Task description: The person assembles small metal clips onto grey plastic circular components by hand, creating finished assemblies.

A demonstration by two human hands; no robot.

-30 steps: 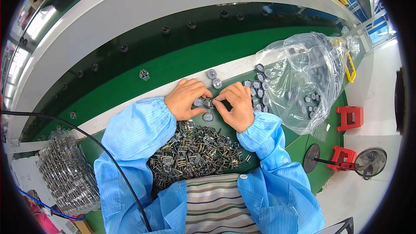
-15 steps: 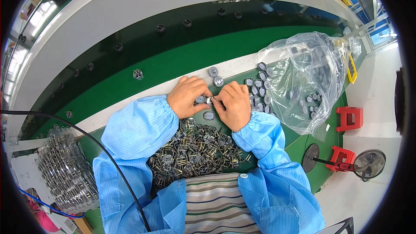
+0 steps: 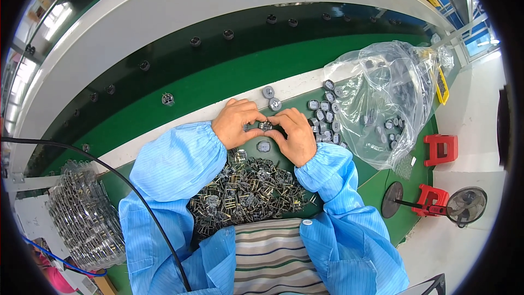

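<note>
Between my two hands is a small plug insert (image 3: 266, 125) with metal contacts, partly covered by fingers. My left hand (image 3: 236, 122) pinches it from the left, thumb below and fingers above. From the other side, my right hand (image 3: 295, 135) is closed on the same insert. Just below them a grey housing (image 3: 263, 146) lies on the bench. Two round grey caps (image 3: 274, 104) sit beyond my fingers, close to the white ledge. A heap of loose inserts (image 3: 245, 194) with brass-coloured pins spreads between my forearms.
More grey caps (image 3: 328, 106) lie at right, beside a clear plastic bag (image 3: 382, 104) holding others. Behind the white ledge, a green conveyor belt (image 3: 218, 84) carries spaced round parts. Stacked clear trays (image 3: 84, 216) stand at left; a black cable (image 3: 131, 191) crosses my left sleeve.
My right fingers have shifted round the insert, and the piece shows from a different side. Parts on the belt have moved slightly left.
</note>
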